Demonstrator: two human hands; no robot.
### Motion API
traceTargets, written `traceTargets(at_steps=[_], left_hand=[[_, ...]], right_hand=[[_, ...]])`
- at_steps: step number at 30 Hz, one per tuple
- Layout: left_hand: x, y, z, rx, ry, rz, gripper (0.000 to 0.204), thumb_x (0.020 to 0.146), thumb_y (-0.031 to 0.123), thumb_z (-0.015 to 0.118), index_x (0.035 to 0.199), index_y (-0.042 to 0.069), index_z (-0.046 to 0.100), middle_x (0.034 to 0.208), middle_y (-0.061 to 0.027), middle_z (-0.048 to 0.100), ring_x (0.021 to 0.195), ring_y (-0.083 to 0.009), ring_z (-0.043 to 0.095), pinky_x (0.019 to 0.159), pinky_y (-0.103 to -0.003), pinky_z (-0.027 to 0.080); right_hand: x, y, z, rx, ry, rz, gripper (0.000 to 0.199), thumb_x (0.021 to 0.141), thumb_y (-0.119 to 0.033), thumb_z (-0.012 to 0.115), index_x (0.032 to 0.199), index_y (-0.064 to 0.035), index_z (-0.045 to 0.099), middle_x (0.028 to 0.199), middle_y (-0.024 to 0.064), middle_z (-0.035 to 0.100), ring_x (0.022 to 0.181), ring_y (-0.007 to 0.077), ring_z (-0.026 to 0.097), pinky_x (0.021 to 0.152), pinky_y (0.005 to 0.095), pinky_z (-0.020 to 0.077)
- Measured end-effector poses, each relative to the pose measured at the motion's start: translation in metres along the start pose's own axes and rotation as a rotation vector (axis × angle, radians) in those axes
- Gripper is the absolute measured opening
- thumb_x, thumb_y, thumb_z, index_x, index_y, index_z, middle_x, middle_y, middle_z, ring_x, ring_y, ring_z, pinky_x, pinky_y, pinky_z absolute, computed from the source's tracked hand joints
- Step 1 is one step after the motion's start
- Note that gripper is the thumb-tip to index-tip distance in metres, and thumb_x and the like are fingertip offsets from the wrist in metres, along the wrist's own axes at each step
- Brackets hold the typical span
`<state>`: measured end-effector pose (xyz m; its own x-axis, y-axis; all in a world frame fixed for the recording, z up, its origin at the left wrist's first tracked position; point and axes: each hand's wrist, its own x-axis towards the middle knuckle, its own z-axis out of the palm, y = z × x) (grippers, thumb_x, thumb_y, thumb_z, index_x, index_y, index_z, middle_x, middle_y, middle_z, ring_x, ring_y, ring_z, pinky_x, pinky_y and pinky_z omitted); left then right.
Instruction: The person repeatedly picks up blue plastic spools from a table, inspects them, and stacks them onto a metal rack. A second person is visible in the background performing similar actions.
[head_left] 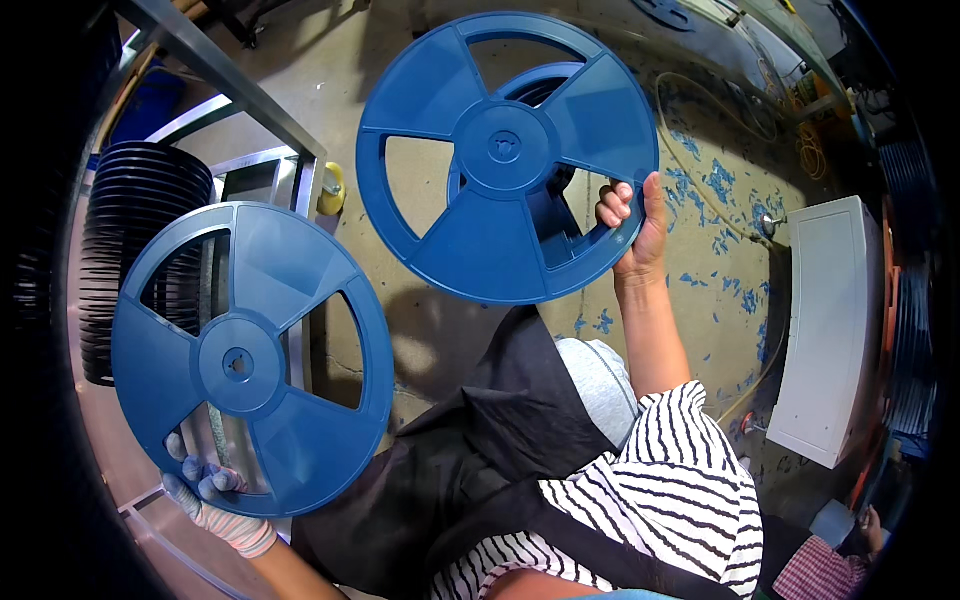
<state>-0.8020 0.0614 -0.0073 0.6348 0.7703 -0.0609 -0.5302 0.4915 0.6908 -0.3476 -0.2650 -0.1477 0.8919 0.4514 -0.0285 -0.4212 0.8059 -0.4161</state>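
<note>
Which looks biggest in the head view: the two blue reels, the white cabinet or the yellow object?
1. Blue reel in the right hand and blue reel in the gloved left hand: alike, nearness makes ranking unsure.
2. White cabinet.
3. Yellow object, smallest.

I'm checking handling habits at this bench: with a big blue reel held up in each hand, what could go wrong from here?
Two likely risks. The right hand is bare and pinches the upper blue reel only at its rim, so the reel could tip or slip onto the concrete floor. The gloved left hand holds the lower blue reel at its bottom edge, close to the metal rack frame and the stack of dark reels, so a swing might knock them.
</note>
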Motion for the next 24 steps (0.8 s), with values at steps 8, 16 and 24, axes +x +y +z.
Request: traceTargets(at_steps=[8,16,24], left_hand=[[-0.001,0.001,0.041,-0.057,-0.254,-0.102,0.053,0.102,0.026,0.035,0.147,0.001,0.022,0.121,-0.0239,0.059,0.094,-0.0370,0.067,0.098,-0.049,0.050],[0.050,-0.072,0.138,0.208,-0.281,-0.069,0.055,0.097,0.018,0.043,0.144,-0.004,0.022,0.135,-0.0251,0.046,0.121,-0.0362,0.053,0.109,-0.048,0.039],[0.085,-0.193,0.172,1.079,-0.302,0.018,0.070,0.091,0.036,0.063,0.138,-0.007,0.036,0.129,-0.0261,0.052,0.119,-0.0350,0.053,0.099,-0.037,0.042]], right_hand=[[0.002,0.011,-0.008,0.050,-0.036,0.050,0.039,0.097,-0.037,0.055,0.103,0.0008,0.052,0.078,0.0054,0.051,0.062,0.0116,0.047,0.053,0.0244,0.0447],[-0.006,0.042,0.076,-0.501,-0.073,0.018,0.029,0.093,-0.028,0.062,0.104,-0.0055,0.046,0.077,0.0071,0.060,0.062,0.0140,0.060,0.057,0.0286,0.0548],[-0.042,0.108,0.177,-0.594,-0.229,0.242,0.035,0.094,-0.019,0.061,0.119,-0.0025,0.043,0.100,0.0092,0.064,0.091,0.0141,0.064,0.081,0.0270,0.0534]])
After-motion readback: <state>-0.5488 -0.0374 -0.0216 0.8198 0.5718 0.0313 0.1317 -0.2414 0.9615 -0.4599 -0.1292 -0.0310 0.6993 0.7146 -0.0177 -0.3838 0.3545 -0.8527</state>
